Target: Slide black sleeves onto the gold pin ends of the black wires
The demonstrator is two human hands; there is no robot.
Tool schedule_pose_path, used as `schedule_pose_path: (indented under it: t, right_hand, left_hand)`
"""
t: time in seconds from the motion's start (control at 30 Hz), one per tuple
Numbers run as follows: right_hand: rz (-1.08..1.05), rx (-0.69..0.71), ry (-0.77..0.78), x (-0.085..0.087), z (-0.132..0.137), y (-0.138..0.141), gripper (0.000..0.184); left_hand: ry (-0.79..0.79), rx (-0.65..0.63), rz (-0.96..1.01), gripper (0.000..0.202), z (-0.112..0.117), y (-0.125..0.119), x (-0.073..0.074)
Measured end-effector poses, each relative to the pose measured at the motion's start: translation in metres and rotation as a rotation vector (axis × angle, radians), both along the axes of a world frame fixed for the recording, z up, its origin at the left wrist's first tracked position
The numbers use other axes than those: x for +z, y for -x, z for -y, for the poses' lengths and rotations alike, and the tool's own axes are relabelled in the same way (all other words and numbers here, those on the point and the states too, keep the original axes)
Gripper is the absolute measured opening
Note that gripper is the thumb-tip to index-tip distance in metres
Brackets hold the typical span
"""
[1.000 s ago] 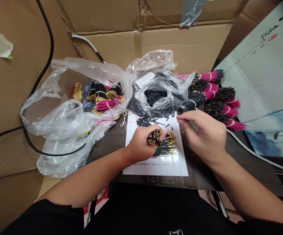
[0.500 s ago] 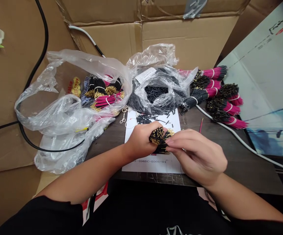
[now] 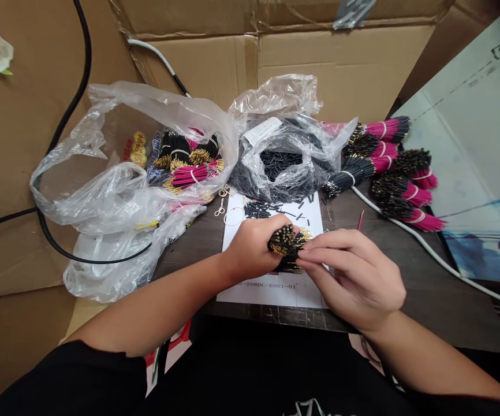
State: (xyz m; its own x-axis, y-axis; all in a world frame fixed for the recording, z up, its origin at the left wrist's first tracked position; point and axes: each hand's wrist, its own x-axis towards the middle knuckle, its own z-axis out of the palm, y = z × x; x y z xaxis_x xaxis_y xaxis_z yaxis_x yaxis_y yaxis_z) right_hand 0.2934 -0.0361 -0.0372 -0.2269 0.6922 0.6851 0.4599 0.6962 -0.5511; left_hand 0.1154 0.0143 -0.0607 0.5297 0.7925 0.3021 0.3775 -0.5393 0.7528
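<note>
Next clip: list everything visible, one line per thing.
wire bundle: one, black with gold tips, in left hand
paper sheet: one, white, under the hands
loose sleeves: many, black, sheet's far end
sleeve bag: one, clear, behind sheet
bundle bag: one, clear, left rear
tied bundles: several, pink-black, right rear
white cable: one, white, right side
black cable: one, black, left side
table: one, dark, centre
left hand: one, grips wire bundle
right hand: one, fingertips at wire bundle

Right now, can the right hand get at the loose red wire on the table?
Probably yes: the red wire lies on bare table just beyond the right hand, nothing between. Its fingers are at the bundle the left hand grips, though.
</note>
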Motion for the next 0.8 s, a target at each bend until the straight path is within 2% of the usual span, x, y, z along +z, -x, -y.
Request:
schedule_pose_path:
  t: [0.4,0.63,0.8]
  right_hand:
    - [-0.035,0.034,0.052,-0.0028,-0.0001,0.0012,0.037]
    - [0.103,-0.018,-0.080,-0.0017,0.0010,-0.0034,0.047]
    - [0.133,-0.016,-0.096,-0.0005,0.0000,-0.0054,0.050]
  left_hand:
    - [0.008,-0.026,-0.014,0.014,0.0019,0.0013,-0.0010]
    - [0.100,-0.011,-0.016,0.013,0.0028,-0.0009,0.0047]
    - [0.122,0.014,-0.074,0.008,0.0033,-0.0016,0.0049]
